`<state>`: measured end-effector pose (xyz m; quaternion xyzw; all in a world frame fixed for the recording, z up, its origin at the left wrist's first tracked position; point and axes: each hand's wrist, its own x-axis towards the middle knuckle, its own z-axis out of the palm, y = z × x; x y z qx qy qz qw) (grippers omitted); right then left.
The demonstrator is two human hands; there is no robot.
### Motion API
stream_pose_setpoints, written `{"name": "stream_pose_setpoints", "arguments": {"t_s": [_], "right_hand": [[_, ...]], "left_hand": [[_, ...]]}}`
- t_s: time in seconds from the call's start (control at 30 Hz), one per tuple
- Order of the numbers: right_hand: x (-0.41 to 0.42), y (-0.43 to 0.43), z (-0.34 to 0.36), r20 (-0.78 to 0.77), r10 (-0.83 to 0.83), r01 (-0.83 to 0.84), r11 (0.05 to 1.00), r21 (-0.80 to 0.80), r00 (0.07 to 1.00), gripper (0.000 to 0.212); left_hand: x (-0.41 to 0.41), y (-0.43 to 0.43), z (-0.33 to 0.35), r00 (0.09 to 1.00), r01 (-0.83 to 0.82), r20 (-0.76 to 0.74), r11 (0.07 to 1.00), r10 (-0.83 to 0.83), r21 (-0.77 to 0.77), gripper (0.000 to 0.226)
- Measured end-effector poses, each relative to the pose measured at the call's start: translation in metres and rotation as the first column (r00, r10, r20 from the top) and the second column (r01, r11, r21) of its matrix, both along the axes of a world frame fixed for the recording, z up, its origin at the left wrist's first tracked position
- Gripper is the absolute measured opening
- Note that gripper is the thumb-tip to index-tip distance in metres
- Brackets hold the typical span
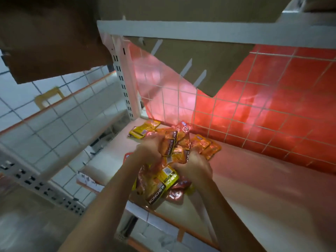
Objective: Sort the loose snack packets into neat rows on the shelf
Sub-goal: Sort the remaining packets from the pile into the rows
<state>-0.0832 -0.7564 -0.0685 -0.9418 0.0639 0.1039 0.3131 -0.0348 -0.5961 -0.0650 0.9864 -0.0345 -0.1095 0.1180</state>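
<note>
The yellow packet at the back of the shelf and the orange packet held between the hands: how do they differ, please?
The yellow packet lies flat on the shelf, untouched; the orange packet stands raised, gripped between the left hand and right hand. One is yellow, the other orange. Both are glossy with a dark band.
</note>
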Motion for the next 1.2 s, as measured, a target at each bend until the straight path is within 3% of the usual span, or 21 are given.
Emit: {"name": "stream_pose_setpoints", "arguments": {"t_s": [0.13, 0.2, 0.3, 0.4, 0.47, 0.57, 0.7, 0.8, 0.87, 0.97, 1.07, 1.13, 1.2], "right_hand": [[0.006, 0.005, -0.004, -0.042, -0.072, 0.075, 0.995, 0.058, 0.996, 0.059], [0.009, 0.004, -0.008, -0.054, -0.123, 0.128, 0.988, 0.090, 0.991, 0.055], [0.008, -0.003, -0.010, -0.045, -0.235, 0.239, 0.956, 0.169, 0.971, 0.030], [0.005, -0.021, -0.011, 0.080, -0.357, 0.324, 0.905, 0.275, 0.931, 0.017], [0.001, -0.032, -0.011, 0.126, -0.382, 0.320, 0.881, 0.349, 0.915, 0.019], [-0.008, -0.044, -0.016, 0.066, -0.435, 0.351, 0.798, 0.489, 0.898, 0.017], [-0.030, -0.059, -0.019, -0.073, -0.471, 0.368, 0.573, 0.732, 0.879, 0.033], [-0.047, -0.077, -0.022, -0.065, -0.445, 0.340, 0.574, 0.745, 0.893, 0.046], [-0.057, -0.092, -0.019, -0.047, -0.473, 0.323, 0.522, 0.789, 0.880, 0.044], [-0.079, -0.124, -0.006, -0.061, -0.566, 0.328, 0.384, 0.864, 0.822, 0.030], [-0.110, -0.161, 0.010, -0.031, -0.620, 0.266, 0.291, 0.919, 0.784, 0.025], [-0.132, -0.185, 0.014, -0.057, -0.615, 0.218, 0.189, 0.957, 0.786, 0.030], [-0.153, -0.214, 0.009, -0.071, -0.643, 0.222, 0.158, 0.962, 0.763, 0.032]], "left_hand": [[0.007, -0.003, 0.002, 0.996, 0.086, -0.013, 0.995, -0.086, -0.042, 0.055], [0.006, -0.004, 0.000, 0.991, 0.135, -0.016, 0.987, -0.137, -0.083, 0.065], [-0.001, -0.009, 0.000, 0.963, 0.262, -0.022, 0.955, -0.268, -0.138, 0.090], [-0.007, -0.021, 0.000, 0.916, 0.398, -0.007, 0.912, -0.400, -0.097, 0.097], [-0.010, -0.034, -0.002, 0.880, 0.474, 0.016, 0.877, -0.475, -0.079, 0.101], [-0.017, -0.056, -0.006, 0.844, 0.536, 0.083, 0.827, -0.530, -0.168, 0.100], [-0.028, -0.079, -0.007, 0.793, 0.609, 0.186, 0.740, -0.581, -0.284, 0.102], [-0.037, -0.099, -0.008, 0.755, 0.654, 0.242, 0.674, -0.609, -0.345, 0.105], [-0.045, -0.117, -0.011, 0.765, 0.643, 0.301, 0.648, -0.570, -0.409, 0.107], [-0.062, -0.149, -0.011, 0.855, 0.519, 0.338, 0.671, -0.394, -0.529, 0.117], [-0.081, -0.190, -0.009, 0.936, 0.352, 0.238, 0.627, -0.261, -0.695, 0.124], [-0.096, -0.220, -0.005, 0.951, 0.249, 0.107, 0.511, -0.290, -0.823, 0.107], [-0.113, -0.251, -0.003, 0.934, 0.217, 0.058, 0.431, -0.351, -0.876, 0.082]]}}
